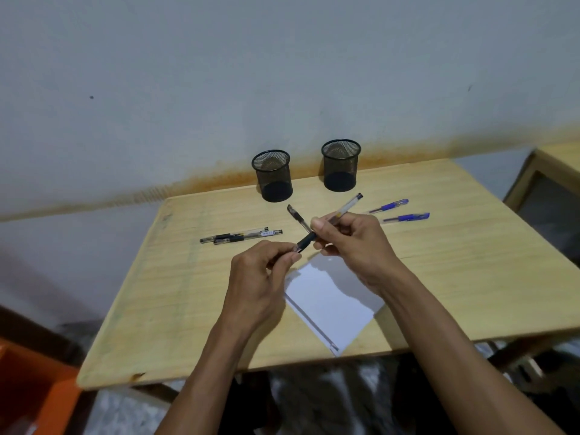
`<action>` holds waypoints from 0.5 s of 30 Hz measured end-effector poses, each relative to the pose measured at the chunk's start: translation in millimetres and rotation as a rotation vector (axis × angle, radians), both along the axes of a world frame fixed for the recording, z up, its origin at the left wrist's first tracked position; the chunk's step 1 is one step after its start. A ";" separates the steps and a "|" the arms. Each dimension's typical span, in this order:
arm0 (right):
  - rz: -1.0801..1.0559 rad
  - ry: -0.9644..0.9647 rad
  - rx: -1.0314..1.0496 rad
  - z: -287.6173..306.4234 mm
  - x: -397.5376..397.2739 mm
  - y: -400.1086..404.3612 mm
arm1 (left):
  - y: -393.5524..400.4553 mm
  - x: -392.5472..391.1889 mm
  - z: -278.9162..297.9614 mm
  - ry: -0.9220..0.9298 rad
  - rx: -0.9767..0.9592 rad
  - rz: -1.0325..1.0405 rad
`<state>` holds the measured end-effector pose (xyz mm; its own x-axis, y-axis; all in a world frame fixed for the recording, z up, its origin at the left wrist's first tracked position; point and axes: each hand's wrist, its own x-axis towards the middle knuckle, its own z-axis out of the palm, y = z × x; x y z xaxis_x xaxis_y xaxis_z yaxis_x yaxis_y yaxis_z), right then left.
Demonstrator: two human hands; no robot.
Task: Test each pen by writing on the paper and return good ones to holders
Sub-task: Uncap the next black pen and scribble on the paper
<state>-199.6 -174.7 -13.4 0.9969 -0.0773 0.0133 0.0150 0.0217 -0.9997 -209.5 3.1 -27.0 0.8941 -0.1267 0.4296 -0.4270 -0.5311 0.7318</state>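
Above the white paper, both hands hold a black pen with a clear barrel. My right hand grips the barrel, whose end points up and right. My left hand pinches the tip end just past the pen's black grip. A clear cap with a black clip sticks up and left from my right fingers. Two black mesh holders, the left one and the right one, stand at the back of the table, and no pens show in them.
Two black pens lie side by side on the wooden table, left of my hands. A blue pen and a second blue pen lie to the right. A wall rises behind the table. An orange object sits at the lower left.
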 end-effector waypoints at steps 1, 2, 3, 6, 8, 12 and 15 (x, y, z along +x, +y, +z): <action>0.021 0.005 0.003 2.3 0.6 -2.0 | 1.2 -0.4 0.4 -0.007 0.016 0.007; 0.011 0.001 0.038 5.3 1.9 -6.8 | 5.0 0.2 0.3 0.001 0.018 0.023; -0.045 -0.012 0.110 8.8 5.3 -15.0 | 12.3 1.7 -0.3 0.031 0.001 0.048; -0.256 -0.076 0.212 21.8 19.2 -53.0 | 48.8 7.4 -6.6 0.140 -0.024 0.172; -0.246 -0.093 0.139 23.5 23.3 -58.9 | 65.3 11.6 -12.3 0.193 0.009 0.236; -0.117 -0.026 0.074 3.5 17.7 -28.8 | 62.6 21.4 -25.4 0.169 0.012 0.286; -0.162 0.031 0.092 -14.3 12.9 -21.5 | 57.2 26.2 -36.0 0.178 0.039 0.304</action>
